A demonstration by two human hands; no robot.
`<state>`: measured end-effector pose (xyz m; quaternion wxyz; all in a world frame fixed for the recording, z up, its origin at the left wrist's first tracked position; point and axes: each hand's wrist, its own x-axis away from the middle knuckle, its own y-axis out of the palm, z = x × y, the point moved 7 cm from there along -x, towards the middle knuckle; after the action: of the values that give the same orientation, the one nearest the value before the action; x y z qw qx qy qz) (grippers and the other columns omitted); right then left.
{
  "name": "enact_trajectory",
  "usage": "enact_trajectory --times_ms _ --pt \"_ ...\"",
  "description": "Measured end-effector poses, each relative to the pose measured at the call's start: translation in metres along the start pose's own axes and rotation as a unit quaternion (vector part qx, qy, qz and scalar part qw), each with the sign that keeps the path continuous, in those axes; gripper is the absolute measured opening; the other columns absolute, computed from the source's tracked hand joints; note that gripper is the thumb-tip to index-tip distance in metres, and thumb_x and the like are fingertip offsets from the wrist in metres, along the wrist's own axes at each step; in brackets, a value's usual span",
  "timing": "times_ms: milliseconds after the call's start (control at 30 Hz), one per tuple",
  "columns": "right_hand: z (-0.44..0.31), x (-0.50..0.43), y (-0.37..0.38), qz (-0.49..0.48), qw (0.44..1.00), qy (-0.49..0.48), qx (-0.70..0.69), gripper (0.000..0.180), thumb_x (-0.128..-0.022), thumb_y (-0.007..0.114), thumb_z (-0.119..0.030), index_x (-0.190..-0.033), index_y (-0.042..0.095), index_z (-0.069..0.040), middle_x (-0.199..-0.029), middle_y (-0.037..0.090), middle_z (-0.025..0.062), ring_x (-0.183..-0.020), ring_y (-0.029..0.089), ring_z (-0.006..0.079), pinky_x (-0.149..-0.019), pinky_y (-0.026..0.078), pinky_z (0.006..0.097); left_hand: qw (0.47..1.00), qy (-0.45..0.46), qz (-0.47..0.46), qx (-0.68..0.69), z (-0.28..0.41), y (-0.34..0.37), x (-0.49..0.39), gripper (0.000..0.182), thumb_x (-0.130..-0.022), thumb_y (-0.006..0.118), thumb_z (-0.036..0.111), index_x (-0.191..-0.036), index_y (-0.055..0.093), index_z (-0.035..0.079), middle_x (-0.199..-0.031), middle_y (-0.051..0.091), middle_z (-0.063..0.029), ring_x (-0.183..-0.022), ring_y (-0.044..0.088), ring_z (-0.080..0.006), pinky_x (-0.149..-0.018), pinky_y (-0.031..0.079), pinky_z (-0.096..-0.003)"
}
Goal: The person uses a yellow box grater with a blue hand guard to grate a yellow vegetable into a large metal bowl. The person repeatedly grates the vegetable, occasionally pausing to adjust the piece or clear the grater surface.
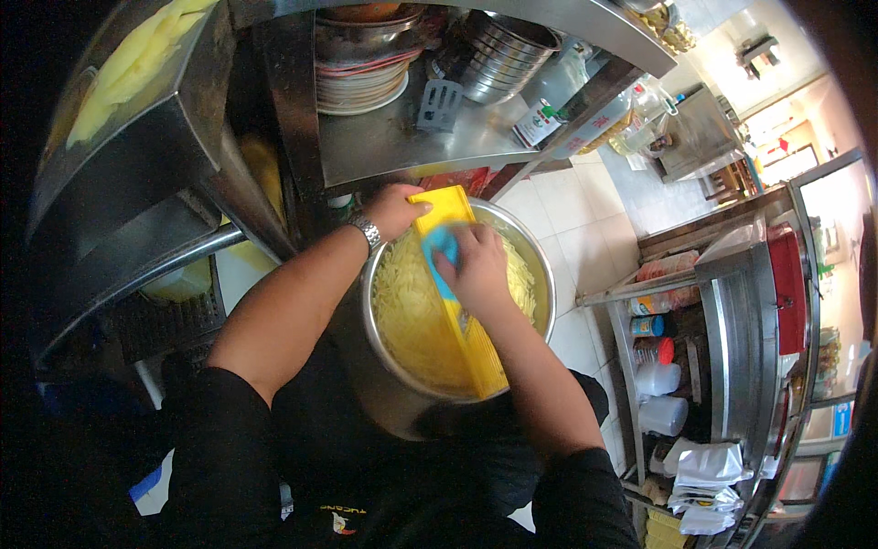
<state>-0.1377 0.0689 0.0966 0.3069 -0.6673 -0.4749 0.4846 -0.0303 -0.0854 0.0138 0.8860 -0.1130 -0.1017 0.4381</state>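
Observation:
A yellow mandoline slicer (442, 208) lies slantwise across a round stainless steel pot (551, 302). Pale yellow shreds (406, 305), perhaps potato, fill much of the pot under it. My left hand (389, 214), with a metal watch at the wrist, grips the slicer's far end at the pot's rim. My right hand (482, 273) is closed around a blue holder (439, 248), pressed on the slicer's face and slightly blurred. Whatever the holder covers is hidden. The slicer's ribbed near end reaches the rim closest to me.
Ahead, a steel shelf (384, 147) carries stacked plates (363, 92), stacked metal containers (511, 55), a slotted turner (440, 105) and bottles. On the left is a steel counter (158, 130). A rack (621, 329) with jars stands right, beyond the tiled floor (576, 240).

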Motion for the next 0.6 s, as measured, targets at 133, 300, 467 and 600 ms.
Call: enact_trajectory --times_ms 133,300,467,600 --pt "0.001 0.089 -0.041 -0.074 0.997 0.021 0.007 0.045 -0.079 0.081 -0.024 -0.118 0.065 -0.009 -0.118 0.059 0.0193 -0.111 0.058 0.0416 -0.095 0.049 0.0506 1.000 -0.001 0.015 0.002 -0.007 0.004 -0.004 0.038 -0.093 0.072 0.024 -0.121 0.070 -0.001 -0.103 0.076 -0.0128 -0.092 0.069 -0.0173 -0.088 0.053 -0.0350" --pt "0.007 0.139 -0.057 -0.154 0.986 0.063 0.032 0.053 -0.075 0.085 -0.022 -0.123 0.065 -0.010 -0.122 0.058 0.0190 -0.113 0.056 0.0417 -0.096 0.048 0.0522 0.998 0.016 0.047 -0.025 -0.018 0.010 -0.014 0.038 -0.093 0.072 0.022 -0.121 0.069 -0.004 -0.103 0.076 -0.0124 -0.092 0.070 -0.0181 -0.086 0.053 -0.0355" --pt "0.003 0.041 -0.017 -0.025 1.000 -0.002 -0.003 0.039 -0.081 0.078 -0.024 -0.114 0.066 -0.008 -0.112 0.060 0.0193 -0.105 0.059 0.0414 -0.090 0.049 0.0504 0.999 0.012 0.045 0.007 -0.018 0.008 -0.012 0.038 -0.093 0.073 0.021 -0.120 0.069 -0.006 -0.103 0.076 -0.0125 -0.092 0.070 -0.0179 -0.086 0.053 -0.0345" --pt "0.002 -0.017 0.010 -0.007 1.000 0.009 -0.002 0.043 -0.081 0.076 -0.026 -0.119 0.064 -0.009 -0.115 0.060 0.0187 -0.106 0.058 0.0417 -0.091 0.049 0.0510 1.000 0.003 0.012 -0.013 -0.011 0.002 -0.007 0.038 -0.093 0.073 0.022 -0.121 0.070 -0.004 -0.106 0.076 -0.0120 -0.093 0.069 -0.0171 -0.087 0.053 -0.0337"
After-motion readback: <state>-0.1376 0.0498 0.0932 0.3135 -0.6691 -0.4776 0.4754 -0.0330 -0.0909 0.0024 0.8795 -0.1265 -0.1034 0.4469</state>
